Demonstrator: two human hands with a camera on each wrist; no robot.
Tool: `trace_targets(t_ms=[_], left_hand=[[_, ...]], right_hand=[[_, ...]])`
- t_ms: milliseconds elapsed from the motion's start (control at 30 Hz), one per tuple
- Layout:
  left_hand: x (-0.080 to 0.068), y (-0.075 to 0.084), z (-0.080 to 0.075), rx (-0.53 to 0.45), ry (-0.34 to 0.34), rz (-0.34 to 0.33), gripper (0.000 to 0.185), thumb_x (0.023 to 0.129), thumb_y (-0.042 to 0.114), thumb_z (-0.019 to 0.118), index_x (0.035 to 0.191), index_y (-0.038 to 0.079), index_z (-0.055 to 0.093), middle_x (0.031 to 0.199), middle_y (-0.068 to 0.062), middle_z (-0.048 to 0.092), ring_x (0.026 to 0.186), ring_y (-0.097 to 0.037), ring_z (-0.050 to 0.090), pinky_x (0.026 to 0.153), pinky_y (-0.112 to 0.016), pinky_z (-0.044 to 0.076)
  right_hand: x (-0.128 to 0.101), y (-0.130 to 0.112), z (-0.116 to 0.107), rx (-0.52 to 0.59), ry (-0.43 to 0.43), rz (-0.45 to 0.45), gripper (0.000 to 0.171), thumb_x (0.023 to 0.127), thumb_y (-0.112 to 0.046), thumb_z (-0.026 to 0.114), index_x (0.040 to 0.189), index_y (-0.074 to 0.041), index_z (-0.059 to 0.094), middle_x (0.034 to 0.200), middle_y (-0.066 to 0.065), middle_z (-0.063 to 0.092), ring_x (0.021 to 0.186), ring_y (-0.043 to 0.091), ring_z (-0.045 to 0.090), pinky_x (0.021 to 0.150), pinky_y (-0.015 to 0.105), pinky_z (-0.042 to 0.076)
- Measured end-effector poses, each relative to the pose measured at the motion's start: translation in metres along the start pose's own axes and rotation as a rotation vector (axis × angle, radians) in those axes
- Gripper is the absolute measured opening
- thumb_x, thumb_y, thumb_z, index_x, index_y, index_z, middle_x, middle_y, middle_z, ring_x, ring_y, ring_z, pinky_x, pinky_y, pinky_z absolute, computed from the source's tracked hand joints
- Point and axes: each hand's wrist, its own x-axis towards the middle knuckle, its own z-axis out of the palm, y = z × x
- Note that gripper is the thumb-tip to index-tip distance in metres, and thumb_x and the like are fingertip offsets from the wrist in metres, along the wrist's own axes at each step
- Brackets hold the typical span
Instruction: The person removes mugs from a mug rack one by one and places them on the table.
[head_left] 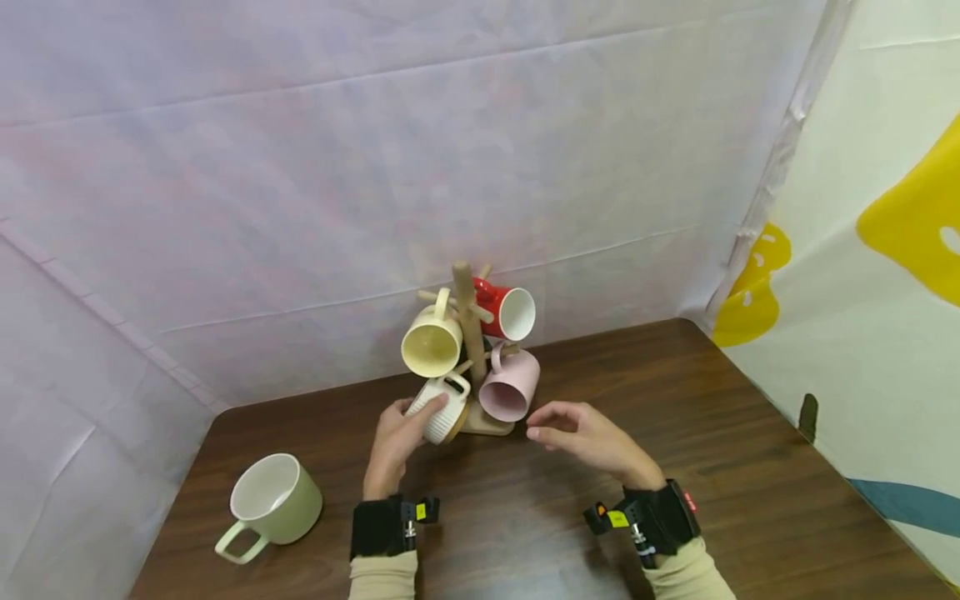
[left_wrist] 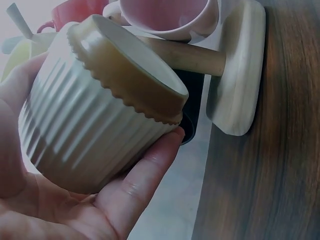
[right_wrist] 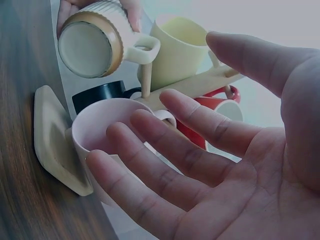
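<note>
while left hand (head_left: 396, 440) fingers (left_wrist: 145, 172) wrap the ribbed cream mug (head_left: 442, 410), right hand (head_left: 588, 440) hovers loosely spread, empty.

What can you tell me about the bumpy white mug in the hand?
The white mug has a ribbed side, a tan band round its flat base and a loop handle. It looks ceramic. The left hand grips its side, tipped over, low beside the wooden mug tree, with its handle hooked over a peg.

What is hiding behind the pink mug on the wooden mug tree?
Behind the pink mug sits a black mug, low on the wooden mug tree. Only its side and handle show; the pink mug and the tree's post cover the rest.
</note>
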Motion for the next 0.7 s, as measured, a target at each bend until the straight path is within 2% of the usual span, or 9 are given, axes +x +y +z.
trace_targets(t_ms=[200,367,567,700], left_hand=[[-0.003,-0.003,-0.005,0.087,0.016,0.002,0.094,0.076,0.062,0.076,0.138,-0.003,0.047,0.130,-0.022,0.056,0.113,-0.031,0.058,0.089,-0.038,0.051],[-0.007,-0.005,-0.010,0.126,0.001,-0.010,0.098,0.075,0.065,0.075,0.141,-0.001,0.045,0.134,-0.021,0.055,0.116,-0.031,0.057,0.093,-0.041,0.049],[-0.013,-0.005,-0.015,0.138,-0.009,0.012,0.094,0.076,0.060,0.078,0.140,-0.002,0.046,0.130,-0.020,0.057,0.113,-0.030,0.058,0.093,-0.041,0.048],[-0.016,-0.005,-0.018,0.160,-0.001,0.027,0.091,0.076,0.058,0.079,0.138,-0.001,0.049,0.127,-0.019,0.059,0.111,-0.029,0.058,0.092,-0.040,0.048]], right_hand=[[0.001,-0.001,0.002,0.016,-0.015,-0.005,0.025,0.094,-0.026,0.068,0.111,-0.008,0.068,0.106,0.012,0.070,0.089,0.022,0.066,0.085,0.048,0.054],[0.002,-0.002,0.004,0.021,-0.024,-0.007,0.025,0.095,-0.026,0.068,0.111,-0.008,0.069,0.109,0.018,0.069,0.089,0.022,0.066,0.084,0.046,0.054],[0.002,-0.003,0.005,0.022,-0.028,-0.007,0.024,0.094,-0.026,0.068,0.110,-0.008,0.068,0.108,0.019,0.069,0.088,0.020,0.065,0.084,0.046,0.054],[0.001,-0.004,0.006,0.016,-0.028,-0.018,0.025,0.095,-0.025,0.068,0.111,-0.007,0.068,0.105,0.014,0.070,0.087,0.018,0.066,0.082,0.040,0.055]])
